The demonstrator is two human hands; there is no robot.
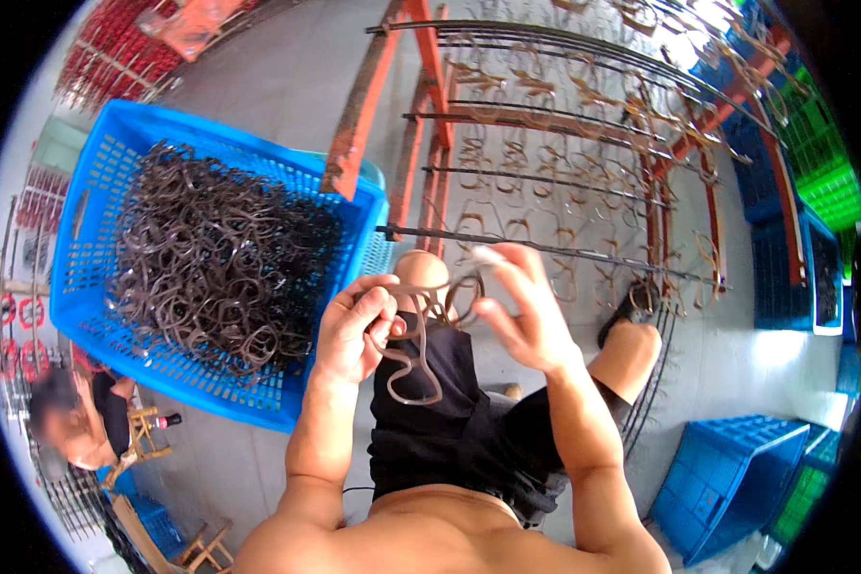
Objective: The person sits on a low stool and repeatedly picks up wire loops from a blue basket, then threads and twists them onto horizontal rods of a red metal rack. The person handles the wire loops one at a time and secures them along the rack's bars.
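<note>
Loops [425, 358] hang from my left hand [354, 327], pinched between thumb and fingers, near the crate's [210, 398] right edge. My right hand [531, 316] is beside them, thumb and fingers parted. Dark loops [222, 263] heap the crate; others hang along the rack [359, 110].

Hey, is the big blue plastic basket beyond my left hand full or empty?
Largely full: a tangled heap of dark brown looped pieces covers the blue plastic basket's bottom.
</note>
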